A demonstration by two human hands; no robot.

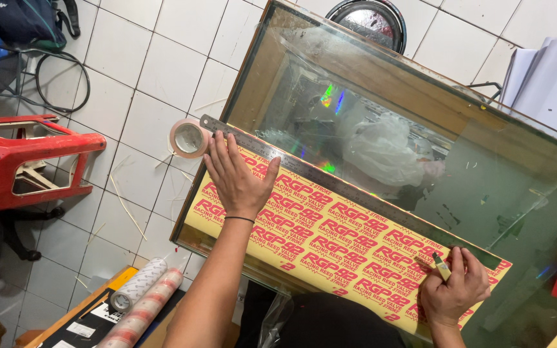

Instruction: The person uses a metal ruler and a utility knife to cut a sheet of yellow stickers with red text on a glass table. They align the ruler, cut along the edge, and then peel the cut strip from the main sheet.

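A yellow sticker sheet (330, 248) with repeated red print lies on a glass counter top (498, 193). A long metal ruler (362, 193) runs along the sheet's far edge. My left hand (236, 177) lies flat with fingers spread, pressing on the ruler's left end and the sheet. My right hand (452, 290) grips a small yellow utility knife (441, 265), its tip against the ruler's near edge at the right end of the sheet. A roll of clear tape (189, 138) sits on the counter's corner, just left of my left hand.
Inside the glass counter lie a white plastic bag (381, 151) and other goods. A red plastic stool (24, 161) stands on the white tiled floor at the left. Rolls of film (140, 299) lie at the lower left. White paper sheets (549, 80) rest at the upper right.
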